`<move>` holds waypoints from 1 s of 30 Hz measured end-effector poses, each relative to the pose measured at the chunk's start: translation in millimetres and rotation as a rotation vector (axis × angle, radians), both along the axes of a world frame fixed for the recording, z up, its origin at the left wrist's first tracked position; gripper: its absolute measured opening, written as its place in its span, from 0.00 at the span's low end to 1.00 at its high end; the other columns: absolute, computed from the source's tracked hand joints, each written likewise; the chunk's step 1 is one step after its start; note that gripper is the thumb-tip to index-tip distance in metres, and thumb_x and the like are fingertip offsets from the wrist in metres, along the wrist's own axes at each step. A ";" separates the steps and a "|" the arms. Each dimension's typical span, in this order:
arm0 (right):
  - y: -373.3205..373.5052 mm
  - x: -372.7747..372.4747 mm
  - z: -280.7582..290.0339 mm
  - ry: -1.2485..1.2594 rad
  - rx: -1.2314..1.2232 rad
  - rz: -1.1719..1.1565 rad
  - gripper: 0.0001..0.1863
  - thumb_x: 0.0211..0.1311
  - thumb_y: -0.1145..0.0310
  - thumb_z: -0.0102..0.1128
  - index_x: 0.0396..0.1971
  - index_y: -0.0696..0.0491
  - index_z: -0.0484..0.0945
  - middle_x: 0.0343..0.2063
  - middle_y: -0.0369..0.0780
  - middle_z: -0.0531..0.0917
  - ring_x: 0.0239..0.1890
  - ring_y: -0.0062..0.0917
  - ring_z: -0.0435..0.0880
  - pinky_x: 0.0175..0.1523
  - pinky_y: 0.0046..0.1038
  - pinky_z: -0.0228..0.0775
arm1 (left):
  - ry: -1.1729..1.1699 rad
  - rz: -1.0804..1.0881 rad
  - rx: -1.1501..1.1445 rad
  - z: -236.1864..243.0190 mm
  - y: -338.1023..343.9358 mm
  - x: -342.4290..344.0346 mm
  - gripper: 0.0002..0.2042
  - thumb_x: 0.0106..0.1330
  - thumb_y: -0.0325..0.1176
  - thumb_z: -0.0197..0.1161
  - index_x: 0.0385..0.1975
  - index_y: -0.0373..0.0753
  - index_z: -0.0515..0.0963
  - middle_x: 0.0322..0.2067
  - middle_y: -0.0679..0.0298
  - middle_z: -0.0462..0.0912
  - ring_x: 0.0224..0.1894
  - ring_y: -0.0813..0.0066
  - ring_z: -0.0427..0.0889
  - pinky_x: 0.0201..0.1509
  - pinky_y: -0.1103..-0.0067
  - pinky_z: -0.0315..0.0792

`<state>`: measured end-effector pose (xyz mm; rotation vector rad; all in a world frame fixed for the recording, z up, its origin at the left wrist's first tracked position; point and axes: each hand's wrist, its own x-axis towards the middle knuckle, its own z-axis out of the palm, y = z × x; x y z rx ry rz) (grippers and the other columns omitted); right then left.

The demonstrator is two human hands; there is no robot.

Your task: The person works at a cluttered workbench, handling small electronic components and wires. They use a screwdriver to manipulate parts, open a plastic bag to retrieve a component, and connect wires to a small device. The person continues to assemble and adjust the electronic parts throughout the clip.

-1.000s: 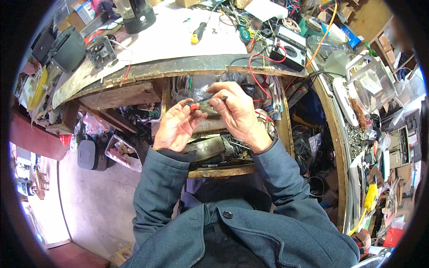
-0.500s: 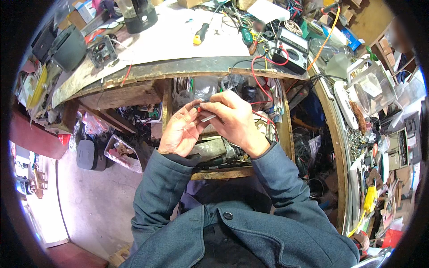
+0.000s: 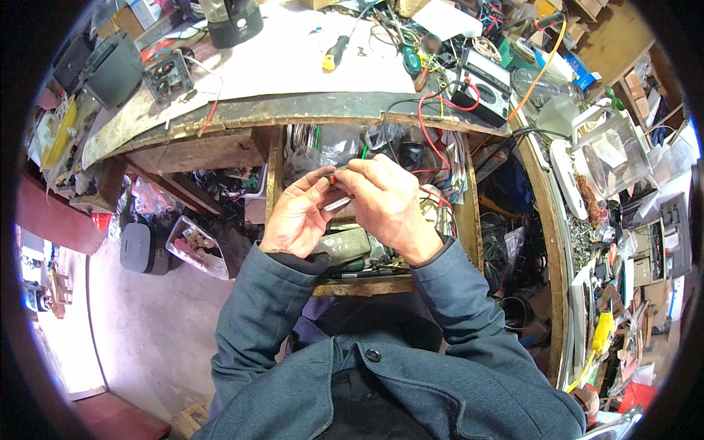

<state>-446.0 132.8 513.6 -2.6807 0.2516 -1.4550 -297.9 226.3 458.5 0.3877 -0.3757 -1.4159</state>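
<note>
Above the open drawer (image 3: 367, 286) my two hands meet at the fingertips. My left hand (image 3: 295, 220), palm turned up, pinches a small red-and-black piece (image 3: 331, 179) between thumb and forefinger. My right hand (image 3: 389, 205) is closed beside it, thumb and fingertips touching the same spot. A thin, pale, flat strip (image 3: 336, 204) sticks out from under the right fingers; its kind I cannot make out. Inside the drawer below lie a grey-green oblong block (image 3: 345, 246), clear plastic bags (image 3: 339, 147) and red wires (image 3: 434, 147).
On the bench (image 3: 279, 73) are a yellow-and-black screwdriver (image 3: 336, 54), a green-handled screwdriver (image 3: 411, 60), a multimeter (image 3: 484, 95) and an open-framed device (image 3: 169, 75). A cluttered side shelf (image 3: 561, 293) runs along my right. A black case (image 3: 139, 249) and a box (image 3: 196, 249) stand on the floor at left.
The fingers of my right hand have shifted slightly at the small piece, and the pale strip has tilted a little. My view has moved slightly; both hands stay over the drawer.
</note>
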 end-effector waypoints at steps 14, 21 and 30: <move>1.1 2.0 -3.4 -0.037 -0.037 0.014 0.13 0.43 0.78 0.65 0.33 0.57 0.81 0.33 0.42 0.81 0.30 0.33 0.80 0.34 0.31 0.76 | 0.039 0.015 -0.021 -0.7 0.7 -0.8 0.11 0.73 0.26 0.58 0.51 0.31 0.77 0.47 0.54 0.84 0.51 0.64 0.84 0.61 0.67 0.77; -1.5 0.5 -3.0 -0.005 -0.040 0.013 0.13 0.44 0.77 0.65 0.34 0.58 0.81 0.33 0.42 0.81 0.30 0.34 0.80 0.34 0.31 0.76 | 0.034 0.018 -0.022 0.5 0.8 -1.3 0.11 0.72 0.26 0.59 0.52 0.31 0.78 0.47 0.55 0.84 0.51 0.65 0.84 0.61 0.68 0.77; -4.3 -3.1 1.4 0.038 0.072 0.065 0.17 0.46 0.76 0.68 0.40 0.55 0.83 0.35 0.42 0.83 0.34 0.35 0.83 0.36 0.32 0.78 | -0.002 0.005 -0.001 1.9 0.6 -1.2 0.11 0.72 0.28 0.60 0.51 0.33 0.79 0.48 0.58 0.85 0.50 0.67 0.84 0.59 0.69 0.78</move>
